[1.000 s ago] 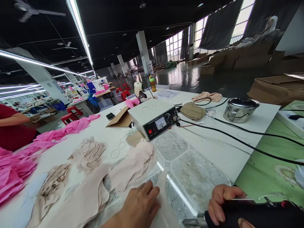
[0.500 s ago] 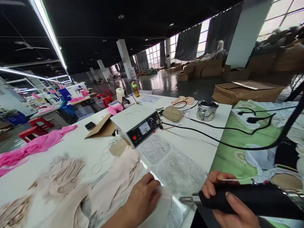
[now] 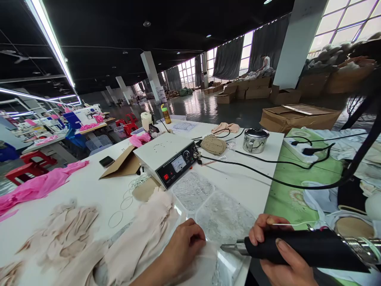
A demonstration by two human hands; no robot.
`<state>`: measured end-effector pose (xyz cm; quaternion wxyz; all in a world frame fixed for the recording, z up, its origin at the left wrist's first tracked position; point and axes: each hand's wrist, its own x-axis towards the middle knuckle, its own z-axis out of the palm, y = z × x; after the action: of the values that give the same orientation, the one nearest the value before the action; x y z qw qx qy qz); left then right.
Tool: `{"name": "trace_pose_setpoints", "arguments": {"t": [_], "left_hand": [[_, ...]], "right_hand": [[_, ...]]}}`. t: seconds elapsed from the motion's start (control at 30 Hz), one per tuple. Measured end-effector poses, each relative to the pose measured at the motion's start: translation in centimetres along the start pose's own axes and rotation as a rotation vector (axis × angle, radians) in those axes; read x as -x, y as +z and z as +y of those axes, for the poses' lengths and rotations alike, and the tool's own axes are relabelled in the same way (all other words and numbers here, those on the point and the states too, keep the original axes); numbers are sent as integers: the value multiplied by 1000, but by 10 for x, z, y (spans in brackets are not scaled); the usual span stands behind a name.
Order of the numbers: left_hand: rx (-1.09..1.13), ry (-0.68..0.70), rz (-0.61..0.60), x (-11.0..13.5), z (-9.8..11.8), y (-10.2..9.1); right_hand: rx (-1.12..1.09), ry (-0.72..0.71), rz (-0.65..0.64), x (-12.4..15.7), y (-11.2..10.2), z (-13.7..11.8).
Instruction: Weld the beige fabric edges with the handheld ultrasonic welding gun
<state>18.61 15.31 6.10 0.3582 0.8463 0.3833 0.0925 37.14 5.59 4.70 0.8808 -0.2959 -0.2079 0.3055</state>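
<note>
My right hand (image 3: 282, 250) is wrapped around a thick black handpiece (image 3: 300, 249), whose narrow metal tip points left at the sheet under my left hand. My left hand (image 3: 186, 246) has its fingers curled and pressed together on sheer pale fabric (image 3: 205, 260), just left of the tip. Beneath lies a clear template (image 3: 228, 218) with rounded outlines, on the white table. Beige fabric pieces (image 3: 139, 234) lie beside my left wrist. The fingertips of my left hand are partly hidden.
A control box (image 3: 166, 157) with a dial stands behind the template; its black cable (image 3: 256, 171) sweeps right. Near it are a folded khaki cloth (image 3: 213, 145), a steel mug (image 3: 256, 140) and folded cardboard (image 3: 120, 163). Crumpled beige fabric (image 3: 67, 234) and pink cloth (image 3: 38, 186) lie left.
The camera view has shifted slightly, moving the table scene left. My right hand and the handpiece sit a little further left, and the tip is closer to my left hand. Both grips look the same.
</note>
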Motion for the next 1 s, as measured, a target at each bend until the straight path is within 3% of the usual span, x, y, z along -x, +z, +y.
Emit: {"name": "trace_pose_setpoints", "arguments": {"t": [0.3,0.5,0.57,0.7,1.0], "left_hand": [[-3,70,24,4,-6,4],[-162,488,102,10,-7,1],[-166,562,76,10,-6,0],[-157,550,22,5,-5,1],[-159,359,-85,-4,1,1]], "right_hand": [[12,14,-3,-1,9,3],[30,46,8,-1,13,3],[47,52,4,-2,14,2],[71,95,-7,-1,15,-1],[129,89,-111,2,4,-2]]}}
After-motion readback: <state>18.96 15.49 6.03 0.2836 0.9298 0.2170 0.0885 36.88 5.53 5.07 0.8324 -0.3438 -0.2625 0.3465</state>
